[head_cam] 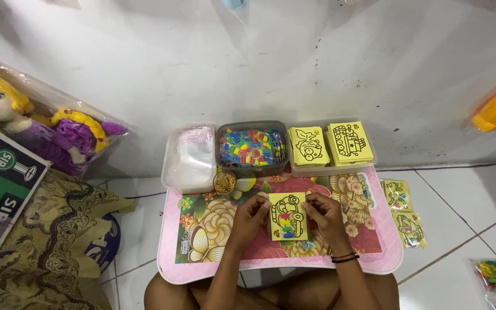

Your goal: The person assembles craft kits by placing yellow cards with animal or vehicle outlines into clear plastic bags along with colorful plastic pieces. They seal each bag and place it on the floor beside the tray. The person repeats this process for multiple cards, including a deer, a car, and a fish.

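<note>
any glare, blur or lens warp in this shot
Head view: even, soft light; faint shadows on the wall above the containers; wide-angle bend curves the edges. The yellow card between left hand and right hand is sharp; its small drawing details are hard to read.

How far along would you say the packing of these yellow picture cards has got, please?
Done: two bagged yellow cards lie on the floor tiles at the right. In hand: the left hand and right hand hold a yellow car-outline card with small coloured packets on it, over the pink floral lap table. Left: two stacks of yellow cards in the clear tray.
</note>
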